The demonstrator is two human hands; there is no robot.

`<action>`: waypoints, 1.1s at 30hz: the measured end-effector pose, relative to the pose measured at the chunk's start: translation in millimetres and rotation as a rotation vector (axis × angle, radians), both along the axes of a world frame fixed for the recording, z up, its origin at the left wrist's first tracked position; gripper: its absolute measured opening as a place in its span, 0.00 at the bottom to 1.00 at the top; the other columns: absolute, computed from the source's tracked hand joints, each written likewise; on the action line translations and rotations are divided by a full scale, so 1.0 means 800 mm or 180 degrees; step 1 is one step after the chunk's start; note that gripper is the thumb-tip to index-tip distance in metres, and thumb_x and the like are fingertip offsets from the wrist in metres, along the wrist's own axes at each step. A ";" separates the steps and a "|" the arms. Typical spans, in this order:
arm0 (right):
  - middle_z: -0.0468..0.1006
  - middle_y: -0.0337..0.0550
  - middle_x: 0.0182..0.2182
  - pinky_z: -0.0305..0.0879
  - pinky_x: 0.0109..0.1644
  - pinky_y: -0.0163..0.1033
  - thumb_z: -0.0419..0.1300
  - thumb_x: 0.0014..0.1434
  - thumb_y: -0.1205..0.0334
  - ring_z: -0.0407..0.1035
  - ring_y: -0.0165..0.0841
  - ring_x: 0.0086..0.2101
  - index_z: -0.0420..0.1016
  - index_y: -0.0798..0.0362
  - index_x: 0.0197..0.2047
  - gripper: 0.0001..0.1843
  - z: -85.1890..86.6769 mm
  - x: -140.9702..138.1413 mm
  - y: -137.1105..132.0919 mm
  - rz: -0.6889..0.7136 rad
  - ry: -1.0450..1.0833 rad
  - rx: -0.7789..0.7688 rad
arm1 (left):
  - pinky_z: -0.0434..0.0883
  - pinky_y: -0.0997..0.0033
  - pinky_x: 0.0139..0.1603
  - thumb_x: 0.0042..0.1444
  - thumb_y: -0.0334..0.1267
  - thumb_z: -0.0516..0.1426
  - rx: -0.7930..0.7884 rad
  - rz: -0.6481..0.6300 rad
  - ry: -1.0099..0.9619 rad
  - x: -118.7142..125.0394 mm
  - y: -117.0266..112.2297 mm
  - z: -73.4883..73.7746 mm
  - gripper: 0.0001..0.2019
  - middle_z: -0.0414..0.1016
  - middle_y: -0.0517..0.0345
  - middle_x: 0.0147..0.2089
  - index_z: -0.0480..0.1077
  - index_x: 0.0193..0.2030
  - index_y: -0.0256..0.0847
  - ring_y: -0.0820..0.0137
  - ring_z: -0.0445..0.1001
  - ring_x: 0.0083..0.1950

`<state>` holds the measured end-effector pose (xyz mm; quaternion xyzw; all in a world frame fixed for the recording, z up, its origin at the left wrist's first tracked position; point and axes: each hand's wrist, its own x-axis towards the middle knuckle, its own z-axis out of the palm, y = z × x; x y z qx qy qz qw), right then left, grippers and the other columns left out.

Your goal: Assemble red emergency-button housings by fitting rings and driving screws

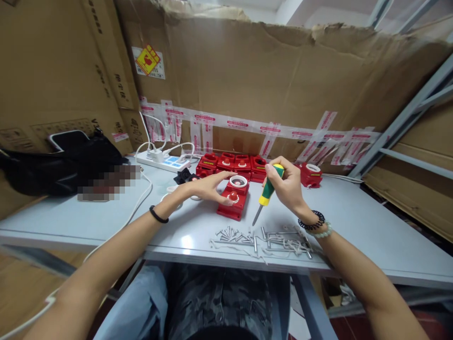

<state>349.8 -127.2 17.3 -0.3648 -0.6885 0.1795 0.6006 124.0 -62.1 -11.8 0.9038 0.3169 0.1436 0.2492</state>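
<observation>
My left hand (209,187) is curved around the left side of a red box-like housing (229,212) on the table. Its thumb lies near the red button, and its fingers reach the white ring on top. In my right hand (288,184) is a screwdriver (268,190) with a green and yellow handle. The blade slants down left, its tip apart from the housing and just above the tabletop. Below the tip lie loose screws (233,234). Beside them are T-shaped metal rods (283,233) with pale strings.
Several red housings (233,162) stand in a row at the back, and another red housing (311,175) is farther right. A white power strip (164,160) with cables and a black bag (63,163) occupy the left. Tall cardboard (247,75) walls the table's back.
</observation>
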 end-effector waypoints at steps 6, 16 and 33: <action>0.68 0.31 0.15 0.64 0.18 0.31 0.59 0.57 0.56 0.67 0.27 0.16 0.65 0.51 0.28 0.11 -0.006 -0.002 -0.010 -0.0028 -0.0117 0.0048 | 0.59 0.51 0.59 0.41 0.67 0.58 0.0784 0.0483 0.0417 0.008 -0.010 -0.006 0.48 0.60 0.43 0.56 0.52 0.65 0.39 0.50 0.59 0.58; 0.68 0.32 0.16 0.60 0.19 0.32 0.59 0.57 0.58 0.63 0.25 0.16 0.64 0.51 0.28 0.10 -0.011 -0.011 -0.023 -0.0073 -0.0395 0.0262 | 0.64 0.54 0.50 0.41 0.67 0.56 0.0893 0.0766 0.0439 0.017 -0.023 -0.009 0.39 0.60 0.45 0.48 0.59 0.49 0.35 0.53 0.64 0.50; 0.67 0.31 0.18 0.59 0.20 0.34 0.59 0.57 0.59 0.62 0.25 0.17 0.64 0.50 0.28 0.08 -0.011 -0.007 -0.029 -0.0248 -0.0691 0.0603 | 0.59 0.44 0.54 0.48 0.71 0.49 0.0856 0.0689 0.0847 0.017 -0.032 -0.003 0.48 0.66 0.43 0.51 0.41 0.70 0.49 0.46 0.65 0.54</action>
